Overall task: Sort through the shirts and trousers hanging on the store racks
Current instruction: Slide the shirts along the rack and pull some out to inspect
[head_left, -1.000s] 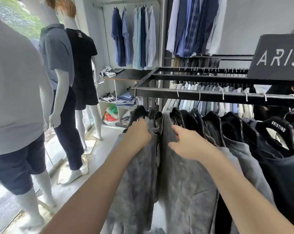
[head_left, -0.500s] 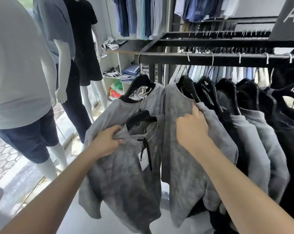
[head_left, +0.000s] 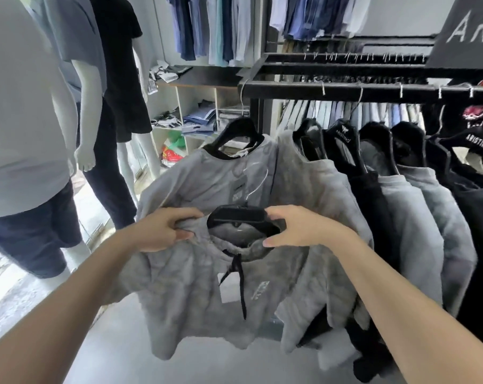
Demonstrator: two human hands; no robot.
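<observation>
soft, even daylight enters from the window (head_left: 2,275) at lower left, washing out the floor (head_left: 27,297) there; wide-angle distortion bows the frame edges; fabric detail appears slightly smeared throughout.

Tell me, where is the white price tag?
The white price tag hangs low centre in the head view, on the grey shirt front, beside its black string, below both hands.

The right hand (head_left: 301,227) has left the hanging shirts and now grips the black hanger (head_left: 239,214) of the grey shirt (head_left: 184,295), which is pulled nearer.
</observation>
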